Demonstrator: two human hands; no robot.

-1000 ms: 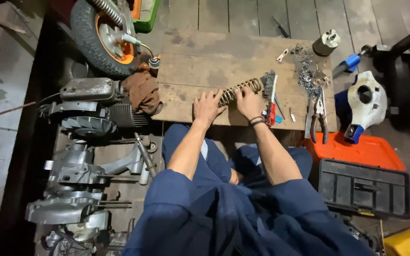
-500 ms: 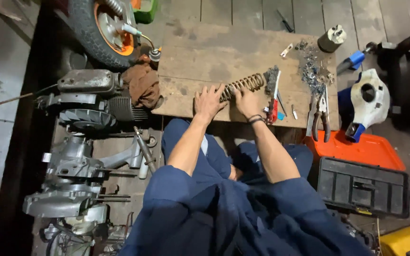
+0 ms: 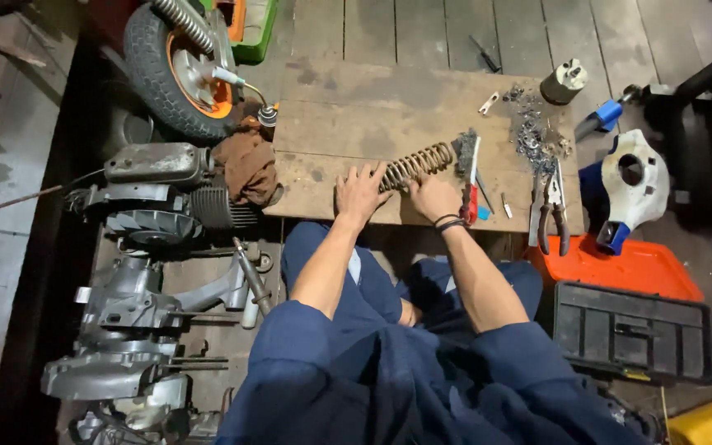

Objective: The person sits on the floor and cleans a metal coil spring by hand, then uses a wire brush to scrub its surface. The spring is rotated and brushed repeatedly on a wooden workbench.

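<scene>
**A:** Where is the coil spring (image 3: 415,164)?

**B:** It lies on the wooden desk (image 3: 348,115), slanting up and away from the person, near the desk's front edge. Everything else I'll place from the spring.

**A:** And the hands?

**B:** The left hand (image 3: 360,191) sits at the spring's lower end, fingers spread flat on the wood, fingertips touching the coils. Its grip is wide, closed on nothing. The right hand (image 3: 433,196) lies just below the spring's middle, fingers bent toward the coils; whether that grip clasps the spring or only rests against it, I cannot tell. A dark band circles that wrist.

**A:** What lies around it?

**B:** Just right of the spring's upper end, a red-handled tool (image 3: 471,177). Further right, a pair of pliers (image 3: 550,210) and a heap of small metal parts (image 3: 531,132). Beyond those, at the desk's far corner, a small metal cylinder (image 3: 564,81). Left of the spring, off the desk's edge, a brown rag (image 3: 245,165) on an engine block (image 3: 166,194), with a wheel with an orange hub (image 3: 176,70) above that. Lower right, well apart, a black toolbox (image 3: 632,331).
</scene>
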